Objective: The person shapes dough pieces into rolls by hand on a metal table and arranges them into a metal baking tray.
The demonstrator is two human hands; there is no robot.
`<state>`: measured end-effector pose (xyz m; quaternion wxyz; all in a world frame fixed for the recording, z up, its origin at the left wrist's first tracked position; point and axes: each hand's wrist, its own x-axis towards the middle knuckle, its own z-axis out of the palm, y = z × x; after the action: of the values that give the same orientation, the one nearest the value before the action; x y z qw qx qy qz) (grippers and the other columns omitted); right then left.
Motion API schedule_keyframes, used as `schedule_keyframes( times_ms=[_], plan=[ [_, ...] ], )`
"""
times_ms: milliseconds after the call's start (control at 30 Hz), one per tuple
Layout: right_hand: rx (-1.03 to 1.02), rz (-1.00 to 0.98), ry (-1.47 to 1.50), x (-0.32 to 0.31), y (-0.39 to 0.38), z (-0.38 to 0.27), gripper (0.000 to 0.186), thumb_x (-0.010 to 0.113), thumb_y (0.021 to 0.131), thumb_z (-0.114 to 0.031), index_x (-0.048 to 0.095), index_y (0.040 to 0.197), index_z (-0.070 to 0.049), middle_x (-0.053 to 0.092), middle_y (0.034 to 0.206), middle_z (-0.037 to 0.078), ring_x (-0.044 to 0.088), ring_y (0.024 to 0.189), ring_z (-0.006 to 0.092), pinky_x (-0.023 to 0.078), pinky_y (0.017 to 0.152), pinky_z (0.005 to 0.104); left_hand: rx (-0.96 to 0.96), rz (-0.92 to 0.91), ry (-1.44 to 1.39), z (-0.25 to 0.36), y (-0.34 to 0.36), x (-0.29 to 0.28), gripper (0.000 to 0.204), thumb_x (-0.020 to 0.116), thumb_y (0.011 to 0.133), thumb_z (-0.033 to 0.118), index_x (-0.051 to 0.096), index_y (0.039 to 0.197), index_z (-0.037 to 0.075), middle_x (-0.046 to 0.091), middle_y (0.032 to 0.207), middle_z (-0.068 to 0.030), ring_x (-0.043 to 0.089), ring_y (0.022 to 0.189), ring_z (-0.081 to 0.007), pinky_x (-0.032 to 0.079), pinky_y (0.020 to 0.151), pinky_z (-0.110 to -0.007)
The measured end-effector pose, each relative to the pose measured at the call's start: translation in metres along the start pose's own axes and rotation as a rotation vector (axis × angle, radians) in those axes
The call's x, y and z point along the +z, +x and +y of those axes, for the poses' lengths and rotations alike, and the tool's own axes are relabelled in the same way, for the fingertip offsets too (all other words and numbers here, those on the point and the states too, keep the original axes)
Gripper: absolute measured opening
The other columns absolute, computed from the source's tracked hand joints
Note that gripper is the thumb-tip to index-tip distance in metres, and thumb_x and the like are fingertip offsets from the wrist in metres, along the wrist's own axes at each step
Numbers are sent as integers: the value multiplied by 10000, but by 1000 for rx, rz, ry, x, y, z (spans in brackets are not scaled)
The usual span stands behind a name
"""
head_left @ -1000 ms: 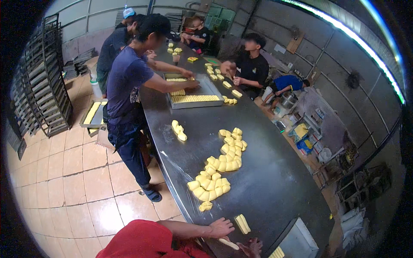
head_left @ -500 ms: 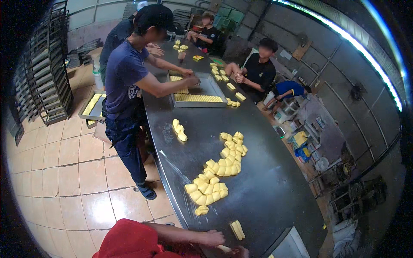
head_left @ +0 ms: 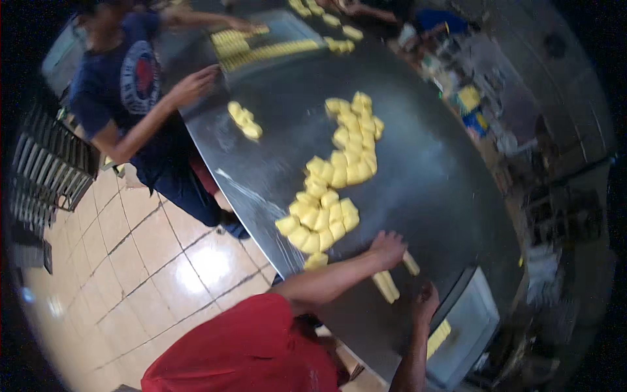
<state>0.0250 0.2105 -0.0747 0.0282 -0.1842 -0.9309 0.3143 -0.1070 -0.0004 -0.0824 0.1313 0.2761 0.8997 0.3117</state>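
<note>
Close to the front of the dark table, my left hand (head_left: 390, 248) lies palm down with its fingers stretched out. One short strip of yellow dough (head_left: 411, 263) shows at its side and seems to touch it. A pair of dough strips (head_left: 386, 287) lies side by side just below that hand. My right hand (head_left: 428, 300) hovers by the left edge of a metal tray (head_left: 475, 312); motion smears its fingers, and I cannot make out anything in them. Inside the tray sits a row of yellow dough strips (head_left: 439, 338). A long cluster of dough pieces (head_left: 336, 215) spreads beyond my left hand.
Across the table (head_left: 418, 176), a co-worker in a dark blue shirt (head_left: 140, 72) reaches over a second tray (head_left: 305, 26) with dough rows. A small dough group (head_left: 245, 121) lies near that person. Dark racks (head_left: 49, 163) stand on the tiled floor at the left.
My view has tilted down and turned. My hands have moved apart, the left stretching over the table, the right shifting to the near tray. The co-worker's arm has drawn back from the far tray.
</note>
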Motion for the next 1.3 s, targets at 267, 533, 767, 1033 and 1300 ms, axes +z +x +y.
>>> schedule_keyframes(
  times_ms=[267, 533, 767, 1033, 1300],
  plan=[
    [-106, 233, -266, 39, -138, 28, 222, 587, 906, -136, 591, 1081, 2, 576, 976, 144, 576, 881, 248, 468, 782, 360, -220, 506, -228, -78, -61, -108, 302, 683, 780, 226, 627, 968, -3, 612, 953, -216, 588, 927, -386, 449, 840, -470],
    [-66, 301, -173, 58, -136, 42, 242, 584, 899, -159, 573, 1075, 7, 554, 998, 160, 539, 945, 314, 434, 847, 399, -566, 397, -334, -221, -68, -172, 382, 667, 834, 353, 656, 1074, 56, 671, 916, -185, 647, 880, -347, 494, 835, -426],
    [-49, 287, -120, 61, -133, 64, 297, 593, 908, -200, 559, 1085, 36, 560, 1017, 168, 548, 960, 284, 437, 867, 392, -378, 579, -305, -186, -79, -150, 331, 709, 815, 216, 554, 1040, 29, 666, 909, -198, 636, 860, -381, 506, 758, -414],
    [155, 212, 208, 25, -145, -30, 354, 606, 912, -293, 615, 1115, -4, 623, 1045, 169, 601, 961, 299, 484, 832, 392, -367, 1160, -740, -90, -167, -182, 400, 680, 848, 137, 582, 1226, 56, 667, 965, -134, 651, 869, -227, 516, 775, -349],
    [503, -410, 1804, -23, -131, -159, 344, 596, 921, -147, 565, 1237, -12, 564, 1205, 167, 602, 1039, 285, 523, 880, 388, -170, -8, -1330, 77, -167, -47, 448, 624, 922, 333, 547, 1272, 63, 676, 1064, -94, 652, 971, -215, 515, 836, -345]
  ],
)
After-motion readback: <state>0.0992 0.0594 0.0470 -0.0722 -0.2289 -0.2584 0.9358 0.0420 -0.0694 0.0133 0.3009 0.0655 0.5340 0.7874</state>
